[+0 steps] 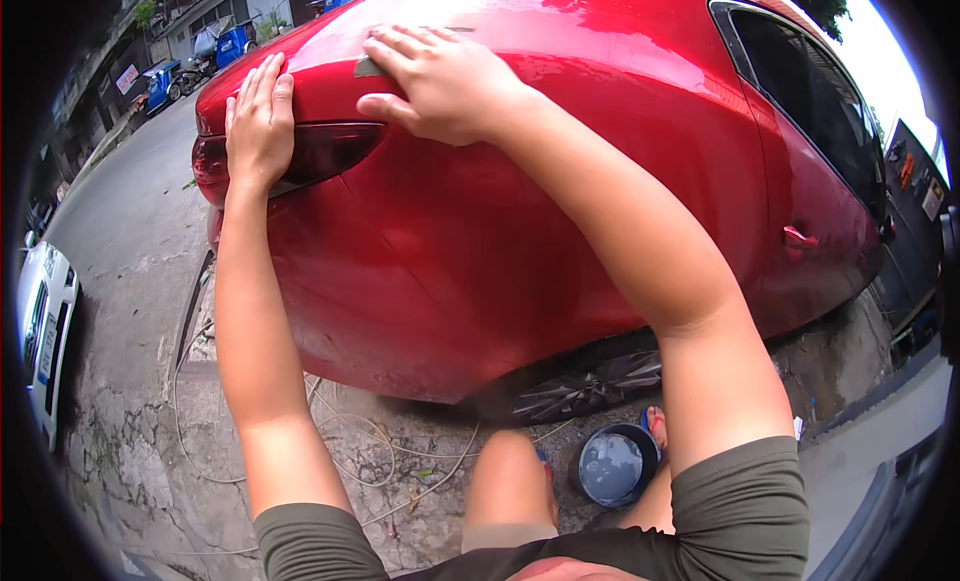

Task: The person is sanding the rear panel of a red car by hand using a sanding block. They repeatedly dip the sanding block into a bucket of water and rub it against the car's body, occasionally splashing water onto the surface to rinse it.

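The glossy red car (640, 191) fills the view in front of me. My left hand (260, 131) lies flat on its rear edge, fingers stretched out, just over the dark red tail light (338, 149). Farther right, my right hand (440, 86) presses flat on the upper body panel, thumb spread to the left. Under its fingers is a thin grey sheet, apparently sandpaper (367, 69); its corner sticks out on the left and most of it is hidden by the hand. Both arms reach forward, and the panels around the hands reflect light.
A dark bucket (577, 481) with cloudy liquid stands near my feet, beside the car's wheel (590, 386). A thin pale hose (176, 381) loops over cracked concrete. A white car (50, 321) is at left; blue vehicles (235, 43) line the far street. A dark gate (912, 221) stands right.
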`<move>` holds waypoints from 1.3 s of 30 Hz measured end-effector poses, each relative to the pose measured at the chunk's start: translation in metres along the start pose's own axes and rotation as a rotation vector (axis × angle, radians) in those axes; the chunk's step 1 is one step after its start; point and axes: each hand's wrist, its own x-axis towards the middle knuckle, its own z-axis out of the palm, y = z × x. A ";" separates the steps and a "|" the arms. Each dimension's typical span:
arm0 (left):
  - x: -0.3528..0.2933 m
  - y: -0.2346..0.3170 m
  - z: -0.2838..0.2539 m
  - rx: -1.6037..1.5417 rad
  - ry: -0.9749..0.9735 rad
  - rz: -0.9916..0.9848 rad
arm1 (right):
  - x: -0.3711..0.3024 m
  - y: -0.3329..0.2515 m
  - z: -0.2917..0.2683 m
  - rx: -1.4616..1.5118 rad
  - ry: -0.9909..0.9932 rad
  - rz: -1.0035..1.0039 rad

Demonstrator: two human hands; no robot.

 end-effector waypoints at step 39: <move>0.004 0.025 -0.021 0.006 0.131 0.156 | -0.142 -0.065 -0.038 -0.111 -0.289 -0.079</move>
